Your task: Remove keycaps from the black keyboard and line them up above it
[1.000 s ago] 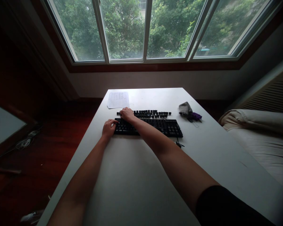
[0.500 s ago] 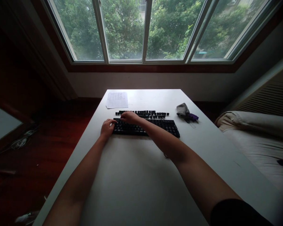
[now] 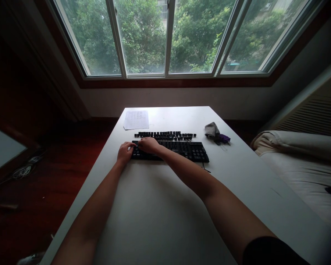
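A black keyboard point(image 3: 186, 150) lies across the white table point(image 3: 151, 206). At its left end my left hand point(image 3: 125, 152) grips the edge, with the thumb reaching over the corner keys. My right hand point(image 3: 149, 145) is bent over the upper left part of the keyboard, close beside the left thumb. Its fingers are drawn together and point down; whatever lies between them is hidden under the hand. Behind the keyboard, loose black keycaps point(image 3: 165, 134) stand in rows on the tabletop.
A printed sheet of paper point(image 3: 136, 120) lies at the table's back left. Toward the back right sits a grey and purple cloth bundle point(image 3: 217, 134). A small dark wire-like tool point(image 3: 206, 169) rests by the keyboard's front right. Beyond the table's right edge is a pale cushioned seat point(image 3: 298, 162).
My right hand has come slightly nearer and lower over the keyboard's left keys. My left hand keeps its place at the keyboard's end. The view has shifted slightly.
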Action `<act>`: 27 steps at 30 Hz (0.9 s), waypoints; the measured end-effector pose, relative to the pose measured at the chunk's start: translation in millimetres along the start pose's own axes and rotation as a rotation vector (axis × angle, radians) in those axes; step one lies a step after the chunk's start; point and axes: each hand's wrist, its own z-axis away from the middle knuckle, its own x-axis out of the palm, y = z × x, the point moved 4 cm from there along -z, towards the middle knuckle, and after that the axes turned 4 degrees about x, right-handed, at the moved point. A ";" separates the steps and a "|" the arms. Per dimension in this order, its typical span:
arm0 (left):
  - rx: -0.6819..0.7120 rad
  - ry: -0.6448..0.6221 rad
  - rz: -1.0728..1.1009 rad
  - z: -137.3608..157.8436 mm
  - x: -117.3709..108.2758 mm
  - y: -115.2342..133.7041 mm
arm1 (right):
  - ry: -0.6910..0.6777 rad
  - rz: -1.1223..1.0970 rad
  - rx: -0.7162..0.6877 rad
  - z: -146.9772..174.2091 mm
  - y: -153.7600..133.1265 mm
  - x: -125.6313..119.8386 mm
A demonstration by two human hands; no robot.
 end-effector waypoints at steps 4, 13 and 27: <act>0.008 0.007 -0.006 -0.2 0.7 -1.4 | 0.009 0.020 0.033 -0.1 -5.8 0.4; 0.007 0.001 0.004 0.1 0.3 1.9 | 0.005 0.029 0.070 6.2 -8.1 -1.9; 0.022 0.002 -0.015 0.8 2.7 1.9 | 0.086 -0.022 0.140 19.6 -5.4 9.4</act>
